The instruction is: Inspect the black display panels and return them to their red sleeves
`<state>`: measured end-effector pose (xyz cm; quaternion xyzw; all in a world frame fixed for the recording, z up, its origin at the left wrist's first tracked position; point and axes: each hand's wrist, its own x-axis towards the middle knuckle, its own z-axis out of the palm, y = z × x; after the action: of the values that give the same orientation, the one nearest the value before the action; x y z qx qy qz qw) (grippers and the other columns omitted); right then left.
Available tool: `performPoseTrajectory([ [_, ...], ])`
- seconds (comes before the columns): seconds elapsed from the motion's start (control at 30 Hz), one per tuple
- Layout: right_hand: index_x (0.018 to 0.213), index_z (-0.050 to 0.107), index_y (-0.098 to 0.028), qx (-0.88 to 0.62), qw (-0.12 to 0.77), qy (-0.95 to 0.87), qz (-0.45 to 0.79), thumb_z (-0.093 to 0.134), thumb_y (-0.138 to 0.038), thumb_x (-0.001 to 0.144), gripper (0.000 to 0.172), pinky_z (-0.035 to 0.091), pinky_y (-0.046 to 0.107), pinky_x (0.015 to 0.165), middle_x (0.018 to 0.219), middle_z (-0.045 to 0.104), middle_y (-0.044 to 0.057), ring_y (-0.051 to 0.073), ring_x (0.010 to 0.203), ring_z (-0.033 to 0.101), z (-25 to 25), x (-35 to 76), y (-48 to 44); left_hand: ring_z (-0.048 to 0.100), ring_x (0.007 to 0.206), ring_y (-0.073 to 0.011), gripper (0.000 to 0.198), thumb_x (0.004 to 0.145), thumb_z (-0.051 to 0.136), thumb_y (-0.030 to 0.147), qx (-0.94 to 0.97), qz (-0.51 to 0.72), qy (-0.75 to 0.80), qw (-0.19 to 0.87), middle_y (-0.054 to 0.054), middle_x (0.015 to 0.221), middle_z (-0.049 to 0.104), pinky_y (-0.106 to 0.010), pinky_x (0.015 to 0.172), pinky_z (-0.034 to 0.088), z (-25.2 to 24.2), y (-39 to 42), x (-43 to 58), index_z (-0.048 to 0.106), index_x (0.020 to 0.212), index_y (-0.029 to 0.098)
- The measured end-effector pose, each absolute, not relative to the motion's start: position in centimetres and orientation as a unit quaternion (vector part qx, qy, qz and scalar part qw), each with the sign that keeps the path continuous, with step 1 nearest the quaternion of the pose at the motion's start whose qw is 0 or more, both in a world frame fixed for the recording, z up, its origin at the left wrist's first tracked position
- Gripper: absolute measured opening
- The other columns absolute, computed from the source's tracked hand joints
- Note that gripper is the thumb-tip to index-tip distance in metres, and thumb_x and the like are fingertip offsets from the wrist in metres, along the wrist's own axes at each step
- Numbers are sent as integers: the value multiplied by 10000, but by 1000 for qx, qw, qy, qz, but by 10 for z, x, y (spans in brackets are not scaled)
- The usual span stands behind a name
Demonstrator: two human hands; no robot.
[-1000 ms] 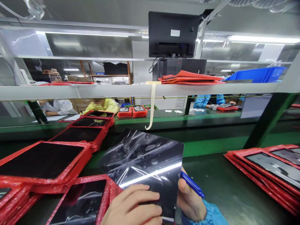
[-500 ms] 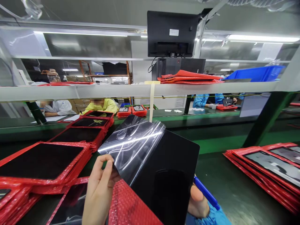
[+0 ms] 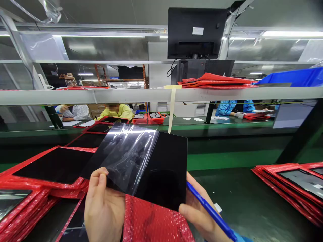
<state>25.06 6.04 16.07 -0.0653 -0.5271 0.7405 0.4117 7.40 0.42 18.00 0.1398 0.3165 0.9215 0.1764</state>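
Note:
My right hand [image 3: 202, 210] grips the lower right edge of a flat black screen panel [image 3: 166, 168]. A blue pen [image 3: 213, 213] lies along the same hand. A clear protective film [image 3: 128, 153] is folded back across the panel's left part, its bent edge shining. My left hand [image 3: 103, 205] pinches the film's near left corner between thumb and fingers. Below the panel, between my hands, is a red bubble-wrap sleeve [image 3: 156, 222]; what supports it is hidden.
Red bubble-wrap stacks with black panels [image 3: 55, 164] fill the left side. Another red stack [image 3: 290, 181] with grey-faced panels stands at right. A white shelf [image 3: 126, 95] crosses ahead, bearing a monitor [image 3: 198, 33] and a blue bin [image 3: 295, 78]. Co-workers sit beyond the bench.
The panel has come left and flatter, with my right hand now showing more fully beside it. The film is still folded back in my left hand. The camera view has turned slightly left.

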Motion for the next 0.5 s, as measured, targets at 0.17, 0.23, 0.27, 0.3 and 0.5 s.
performPoseTrajectory([
  [0.17,1326,497,-444,-27,332,-551,765,771,-207,773,662,515,348,907,1232,646,-26,201,1085,627,162,251,55,611,784,-124,57,830,600,206,117,923,319,181,41,821,654,-214,706,524,181,3,66,648,813,232],
  [0.23,1303,527,-432,-24,333,-552,764,753,-219,794,597,515,329,901,1170,675,-25,192,1084,629,162,251,54,609,793,-126,52,818,612,209,111,920,327,184,44,814,651,-211,708,523,179,2,62,651,805,241],
  [0.27,1295,542,-419,-22,333,-552,764,746,-232,802,565,511,326,903,1145,687,-22,193,1091,628,162,251,54,605,786,-126,46,810,618,215,109,918,331,187,44,803,646,-209,698,524,179,2,60,652,801,244],
  [0.3,1291,552,-402,-23,333,-553,763,738,-247,808,541,506,324,903,1122,697,-17,196,1098,626,163,252,53,602,779,-128,39,803,622,223,110,917,334,190,44,792,640,-208,688,526,178,1,59,653,801,247],
  [0.5,1142,678,-331,-114,361,-538,754,768,-315,775,378,503,306,858,920,729,-10,190,965,670,167,256,47,566,719,-119,46,765,601,227,118,912,336,201,39,744,606,-178,631,514,178,0,49,646,754,222],
])
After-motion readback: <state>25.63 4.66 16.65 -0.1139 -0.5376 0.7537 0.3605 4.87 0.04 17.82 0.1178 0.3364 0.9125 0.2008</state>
